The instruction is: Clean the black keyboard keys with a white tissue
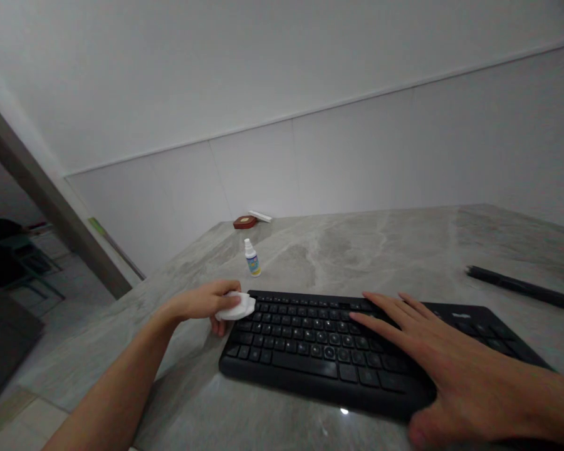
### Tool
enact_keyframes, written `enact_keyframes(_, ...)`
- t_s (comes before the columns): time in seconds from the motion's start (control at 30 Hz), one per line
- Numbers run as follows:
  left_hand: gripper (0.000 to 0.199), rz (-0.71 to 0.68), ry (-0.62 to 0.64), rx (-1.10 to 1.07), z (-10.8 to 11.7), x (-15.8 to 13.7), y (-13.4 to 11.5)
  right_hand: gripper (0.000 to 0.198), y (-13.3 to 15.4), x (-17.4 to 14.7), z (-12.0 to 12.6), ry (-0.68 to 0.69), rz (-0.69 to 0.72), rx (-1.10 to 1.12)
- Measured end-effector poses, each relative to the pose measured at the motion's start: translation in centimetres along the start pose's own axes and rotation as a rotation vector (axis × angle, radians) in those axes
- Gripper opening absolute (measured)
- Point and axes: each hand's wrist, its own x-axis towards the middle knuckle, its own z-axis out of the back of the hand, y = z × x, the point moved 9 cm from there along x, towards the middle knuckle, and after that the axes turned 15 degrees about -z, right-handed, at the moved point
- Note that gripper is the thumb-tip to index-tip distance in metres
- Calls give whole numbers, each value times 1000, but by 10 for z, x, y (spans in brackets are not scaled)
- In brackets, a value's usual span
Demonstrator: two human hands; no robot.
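A black keyboard lies on the grey marbled table, with shiny wet-looking spots on several middle keys. Pinched in my left hand is a folded white tissue, which rests at the keyboard's upper left corner. My right hand is spread over the right half of the keyboard, fingers on the keys and the thumb by the front edge. Behind the keyboard's left end stands a small white spray bottle with a blue and yellow label.
Off to the right lies a long black rod-like object. A reddish-brown case and a flat white object sit at the back by the wall. The table's left edge drops to the floor, where a pole leans.
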Motion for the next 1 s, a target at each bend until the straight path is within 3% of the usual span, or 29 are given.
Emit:
enact_keyframes(0.23,56,-56,-63,-103,-16,20,2,117,1,4,11,-43,18,-5)
enact_keyframes(0.5,57,-161,-30,-214,-54,41,-7,116,-40,-7,37,4,-63,36)
enact_keyframes(0.77,41,-359,-88,-5,-39,28,-44,120,-60,-2,21,87,-125,24)
enact_keyframes(0.87,27,-464,-86,96,-45,26,-63,119,-63,-3,18,108,-138,25)
enact_keyframes(1.0,20,-660,9,232,-58,23,-85,121,-61,-2,18,150,-127,50)
